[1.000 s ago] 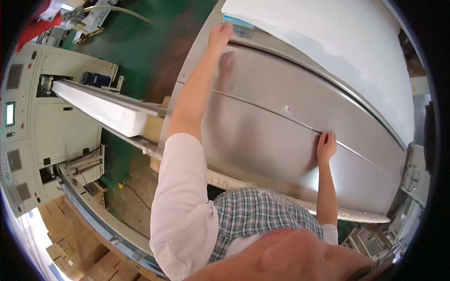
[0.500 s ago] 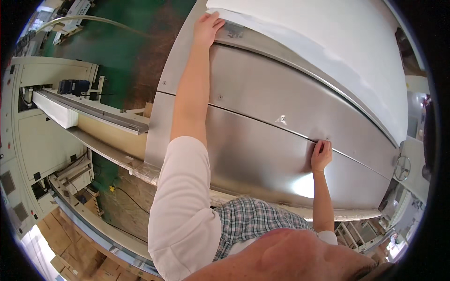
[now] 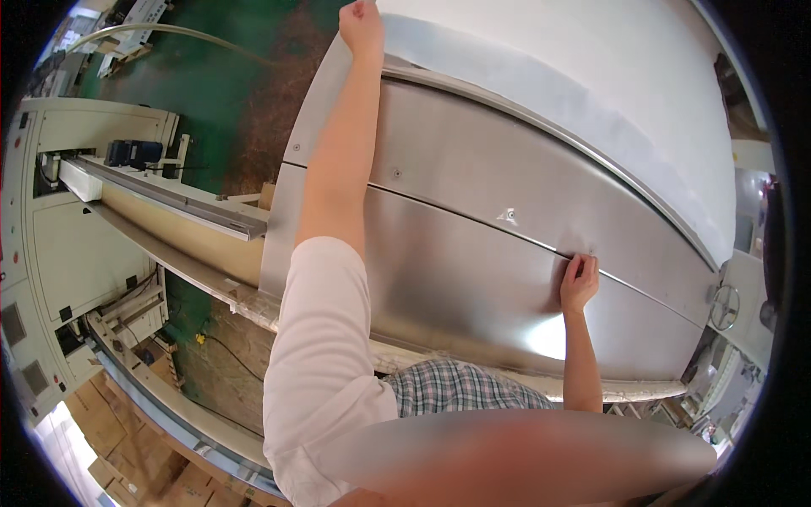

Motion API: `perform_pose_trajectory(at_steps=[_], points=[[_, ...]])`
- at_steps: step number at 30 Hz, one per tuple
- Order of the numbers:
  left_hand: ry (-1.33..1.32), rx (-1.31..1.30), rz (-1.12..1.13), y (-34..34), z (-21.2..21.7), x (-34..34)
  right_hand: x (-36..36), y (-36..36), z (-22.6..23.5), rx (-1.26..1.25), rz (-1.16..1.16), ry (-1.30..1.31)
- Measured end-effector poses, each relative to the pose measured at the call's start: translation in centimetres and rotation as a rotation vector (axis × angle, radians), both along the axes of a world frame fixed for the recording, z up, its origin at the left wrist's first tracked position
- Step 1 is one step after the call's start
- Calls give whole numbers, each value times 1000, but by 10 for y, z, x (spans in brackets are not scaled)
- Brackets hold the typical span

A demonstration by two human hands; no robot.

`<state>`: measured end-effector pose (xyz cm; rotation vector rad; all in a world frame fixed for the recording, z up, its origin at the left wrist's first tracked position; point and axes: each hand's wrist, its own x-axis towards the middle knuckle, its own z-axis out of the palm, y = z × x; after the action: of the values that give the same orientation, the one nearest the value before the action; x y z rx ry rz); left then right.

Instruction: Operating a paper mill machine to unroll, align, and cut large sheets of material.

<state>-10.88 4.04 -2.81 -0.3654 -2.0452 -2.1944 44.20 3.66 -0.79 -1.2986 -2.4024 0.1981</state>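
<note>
At the top, my left hand (image 3: 361, 27) is closed into a fist beside the left edge of a wide white sheet (image 3: 608, 59). Whether its fingers pinch the sheet is hidden. A bluish-white strip of the sheet's near border lies over the far rim of a brushed metal table (image 3: 473, 152). My right hand (image 3: 580, 281) rests on this metal with curled fingers, close to the long seam between two panels. Nothing shows between those fingers. My left arm reaches far out across the panels, while the right one is bent near my body.
On the left stands a cream machine (image 3: 93, 237) with a long trough (image 3: 177, 228), a white block (image 3: 82, 180) and a dark motor (image 3: 133, 153). A handwheel (image 3: 725, 307) is at the right. Cardboard boxes (image 3: 106, 422) fill the lower left. A hose (image 3: 160, 30) hangs at upper left.
My left hand has moved farther away and curled up; the sheet's near border now covers the label on the rim. The white block slid left along its trough. My right hand stayed put.
</note>
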Motion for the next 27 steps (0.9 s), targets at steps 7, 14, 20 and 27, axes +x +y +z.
perform_pose_trajectory(at_steps=[7,14,20,27], points=[[109,-52,-135,37,-61,-108,-14,-6,-6,-6,34,42],[-123,38,-330,50,-65,-101,-5,-2,-3,-5,-8,21],[-319,111,-484,35,-32,-80,-8,-2,0,-30,-14,50],[-403,81,-541,7,1,-57,-9,-5,1,-53,-13,36]])
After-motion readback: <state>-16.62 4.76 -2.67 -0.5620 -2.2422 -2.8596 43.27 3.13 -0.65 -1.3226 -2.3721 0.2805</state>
